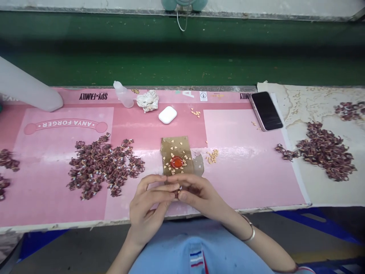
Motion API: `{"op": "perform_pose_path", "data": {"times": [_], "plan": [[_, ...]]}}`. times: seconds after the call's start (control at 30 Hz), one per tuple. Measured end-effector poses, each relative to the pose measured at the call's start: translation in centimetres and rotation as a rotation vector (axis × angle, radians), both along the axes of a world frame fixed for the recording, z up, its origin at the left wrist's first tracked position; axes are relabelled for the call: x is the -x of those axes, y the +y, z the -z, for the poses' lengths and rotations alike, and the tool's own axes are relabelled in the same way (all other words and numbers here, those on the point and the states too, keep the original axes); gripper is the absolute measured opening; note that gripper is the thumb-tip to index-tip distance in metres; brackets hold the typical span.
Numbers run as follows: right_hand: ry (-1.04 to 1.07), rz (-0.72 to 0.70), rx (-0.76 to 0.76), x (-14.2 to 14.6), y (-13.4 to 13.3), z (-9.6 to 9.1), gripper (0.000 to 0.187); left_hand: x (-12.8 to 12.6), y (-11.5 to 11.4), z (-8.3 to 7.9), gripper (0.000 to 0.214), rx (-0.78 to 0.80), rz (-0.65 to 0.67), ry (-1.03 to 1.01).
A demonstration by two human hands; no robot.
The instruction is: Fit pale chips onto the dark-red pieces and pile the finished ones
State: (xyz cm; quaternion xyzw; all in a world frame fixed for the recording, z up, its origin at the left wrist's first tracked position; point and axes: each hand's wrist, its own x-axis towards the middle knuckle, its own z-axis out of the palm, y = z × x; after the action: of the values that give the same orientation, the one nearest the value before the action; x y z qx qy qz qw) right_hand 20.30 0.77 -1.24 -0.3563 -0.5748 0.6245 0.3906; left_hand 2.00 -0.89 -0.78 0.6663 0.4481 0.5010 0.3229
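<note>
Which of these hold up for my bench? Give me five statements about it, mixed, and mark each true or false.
1. The left hand and right hand meet at a small dark piece. True.
2. The phone lies left of the white case. False: the phone lies right of the white case.
3. Crumpled paper lies beside the translucent bottle. True.
4. A bracelet circles the left wrist. False: the bracelet is on the right wrist.
5. The orange-red disc is over the brown sheet. True.

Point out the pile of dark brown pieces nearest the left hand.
The big pile on the pink mat beside the left hand; other piles lie farther off, at the picture's left edge and right side.
</note>
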Motion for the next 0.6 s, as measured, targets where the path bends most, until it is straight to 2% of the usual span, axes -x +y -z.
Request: {"op": "perform_pose_path", "data": {"times": [0.1,0.17,0.23,0.3,0.4,0.6], "plan": [[0.066,-0.025,0.087,-0.3,-0.1,0.7,0.035,-0.2,0.1,-0.1,0.019,-0.047,0.054,0.070],[0.100,0.026,0.090,-1.4,-0.1,1.1,0.032,-0.1,0.2,-0.2,0.016,-0.069,0.036,0.143],[0.108,0.152,0.057,-3.0,-0.1,1.4,0.024,0.5,0.3,-0.1,0.015,-0.077,-0.044,0.224],[0.089,0.334,0.006,-4.9,-0.1,1.6,0.016,1.6,0.6,0.2,0.016,-0.068,-0.141,0.317],[0.050,0.535,-0.046,-7.0,-0.4,1.4,0.013,3.7,1.1,0.8,0.015,-0.087,-0.214,0.486],[0.197,0.507,-0.122,-7.1,-0.8,-0.1,0.018,5.8,2.3,2.5,0.016,-0.182,-0.145,0.867]]}}
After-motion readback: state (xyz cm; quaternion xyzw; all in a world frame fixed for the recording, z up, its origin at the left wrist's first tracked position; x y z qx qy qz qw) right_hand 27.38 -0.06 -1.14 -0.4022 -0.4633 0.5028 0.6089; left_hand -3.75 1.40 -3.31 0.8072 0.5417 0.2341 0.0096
